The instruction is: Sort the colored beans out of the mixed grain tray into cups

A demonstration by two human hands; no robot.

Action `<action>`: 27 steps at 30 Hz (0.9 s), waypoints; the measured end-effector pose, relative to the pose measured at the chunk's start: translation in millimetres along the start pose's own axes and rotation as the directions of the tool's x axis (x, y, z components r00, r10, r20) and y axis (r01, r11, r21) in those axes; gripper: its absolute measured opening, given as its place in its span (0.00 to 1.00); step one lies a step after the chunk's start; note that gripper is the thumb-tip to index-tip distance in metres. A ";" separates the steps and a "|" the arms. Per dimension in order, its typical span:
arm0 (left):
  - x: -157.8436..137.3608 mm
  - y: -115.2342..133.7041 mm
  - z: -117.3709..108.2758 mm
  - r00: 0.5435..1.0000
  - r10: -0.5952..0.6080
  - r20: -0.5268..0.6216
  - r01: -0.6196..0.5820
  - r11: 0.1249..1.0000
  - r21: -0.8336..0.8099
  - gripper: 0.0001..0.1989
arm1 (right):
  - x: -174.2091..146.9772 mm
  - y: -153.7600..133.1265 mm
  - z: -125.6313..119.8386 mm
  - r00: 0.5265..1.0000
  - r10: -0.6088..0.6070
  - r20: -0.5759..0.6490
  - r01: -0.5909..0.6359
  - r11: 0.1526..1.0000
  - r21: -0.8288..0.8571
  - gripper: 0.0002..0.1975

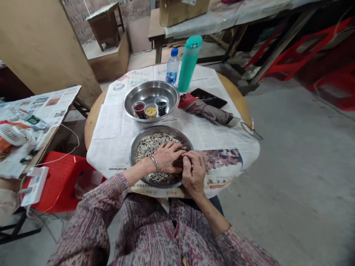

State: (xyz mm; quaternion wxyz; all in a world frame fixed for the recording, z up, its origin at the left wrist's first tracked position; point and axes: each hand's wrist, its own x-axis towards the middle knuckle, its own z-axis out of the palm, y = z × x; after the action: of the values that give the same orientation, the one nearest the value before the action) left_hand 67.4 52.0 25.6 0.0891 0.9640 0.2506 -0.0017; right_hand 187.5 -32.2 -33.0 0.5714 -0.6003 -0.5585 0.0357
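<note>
In a steel bowl (133,153) at the near side of the newspaper-covered counter (239,99) lie mixed grains (149,147), under the left hand (168,157), its fingers bent and slightly apart, while the right hand (194,171), at the bowl's right rim, has thumb and forefinger close together; whether either grips anything, I cannot tell. Just beyond, a second bowl (149,88) holds three clear cups, one dark red (139,111), one yellow (151,111), one black (161,107) in contents, with a folded umbrella (209,111) and a dark phone (209,98) to its right. Farther back stand a blue-capped bottle (172,66) and a teal tumbler (189,64).
</note>
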 end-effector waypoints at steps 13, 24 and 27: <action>-70.3 -31.5 -32.8 0.922 -0.387 0.033 0.382 0.919 0.098 0.07 | -0.1 1.3 0.7 1.000 0.001 0.020 -0.001 1.000 0.004 0.06; -45.0 -8.2 0.6 0.867 -0.498 0.001 0.469 0.817 -0.336 0.13 | 0.2 2.5 1.1 1.000 -0.003 0.028 0.003 1.000 0.008 0.06; -22.5 -12.0 8.3 0.886 -0.449 -0.114 0.353 0.813 -0.463 0.12 | 0.6 1.5 0.6 1.000 -0.009 0.029 0.008 1.000 0.006 0.06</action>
State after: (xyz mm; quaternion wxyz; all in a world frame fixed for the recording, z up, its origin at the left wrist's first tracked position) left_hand 42.3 50.1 16.5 0.2687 0.8393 0.4514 0.1400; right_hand 188.3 -31.0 -34.0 0.5652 -0.5956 -0.5692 0.0438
